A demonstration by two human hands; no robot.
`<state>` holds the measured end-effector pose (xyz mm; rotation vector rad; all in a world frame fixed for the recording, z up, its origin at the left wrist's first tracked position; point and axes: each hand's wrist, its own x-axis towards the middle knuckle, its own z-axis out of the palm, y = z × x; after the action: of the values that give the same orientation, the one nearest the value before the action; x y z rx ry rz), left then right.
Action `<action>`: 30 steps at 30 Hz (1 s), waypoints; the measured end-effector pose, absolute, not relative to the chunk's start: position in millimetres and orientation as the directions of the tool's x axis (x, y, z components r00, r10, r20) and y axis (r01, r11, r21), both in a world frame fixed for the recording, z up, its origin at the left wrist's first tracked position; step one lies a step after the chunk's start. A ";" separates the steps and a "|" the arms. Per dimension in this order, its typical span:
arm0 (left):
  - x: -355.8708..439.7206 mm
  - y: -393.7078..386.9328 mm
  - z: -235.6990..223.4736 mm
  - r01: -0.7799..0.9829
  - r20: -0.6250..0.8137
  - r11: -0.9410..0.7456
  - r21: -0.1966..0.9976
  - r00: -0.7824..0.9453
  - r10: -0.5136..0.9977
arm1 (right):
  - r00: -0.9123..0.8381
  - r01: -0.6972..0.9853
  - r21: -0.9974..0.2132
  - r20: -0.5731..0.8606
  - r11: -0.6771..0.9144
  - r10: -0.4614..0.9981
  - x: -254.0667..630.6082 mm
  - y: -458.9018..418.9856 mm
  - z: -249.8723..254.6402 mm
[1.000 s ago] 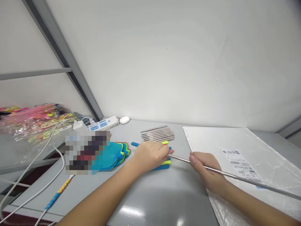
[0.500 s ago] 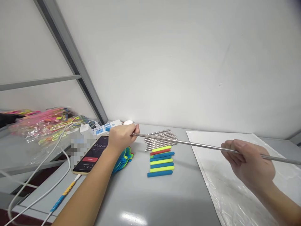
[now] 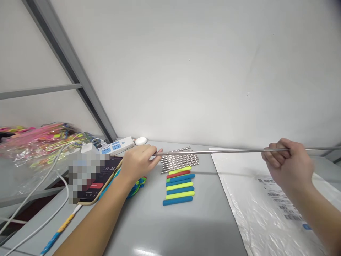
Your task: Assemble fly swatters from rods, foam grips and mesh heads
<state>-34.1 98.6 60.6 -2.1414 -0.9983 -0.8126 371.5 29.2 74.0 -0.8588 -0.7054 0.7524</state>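
Observation:
A long thin steel rod (image 3: 226, 151) stretches almost level above the grey table. My right hand (image 3: 289, 164) is a fist wrapped round it at the right. My left hand (image 3: 138, 161) pinches the rod's left tip with its fingertips, just above a stack of flat plastic swatter heads in blue, green and orange (image 3: 137, 185). Under the rod lie a bunch of short steel tubes (image 3: 179, 160) and a row of coloured foam grips (image 3: 179, 185) in yellow, red and blue.
A phone (image 3: 98, 179) with a running timer lies left of my left hand. Behind it are a white power strip (image 3: 115, 145), a white puck (image 3: 141, 141) and cables. A clear plastic bag with labels (image 3: 269, 199) covers the table's right side. Bagged colourful goods (image 3: 37, 140) sit far left.
The rod was pulled out longer: my left hand moved left off the foam grips with the tip, my right hand rose and went right. The rod now lies level.

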 end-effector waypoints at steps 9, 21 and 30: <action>-27.6 89.1 58.7 0.757 0.593 -0.607 -0.241 0.611 0.525 | 0.579 -0.328 -0.856 0.151 0.398 0.801 349.6 46.0 39.2; -14.9 84.5 44.2 0.789 0.586 -0.586 -0.184 0.567 0.579 | 0.455 -0.282 -0.907 0.160 0.312 0.876 321.5 28.5 32.7; -6.9 79.1 44.7 0.795 0.643 -0.569 -0.211 0.551 0.532 | 0.460 -0.345 -0.894 0.105 0.286 0.882 312.3 20.5 41.7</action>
<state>-6.9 79.1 44.7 -2.3032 -1.0698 -0.7227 312.3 20.5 41.7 -0.9425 -0.6859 0.9117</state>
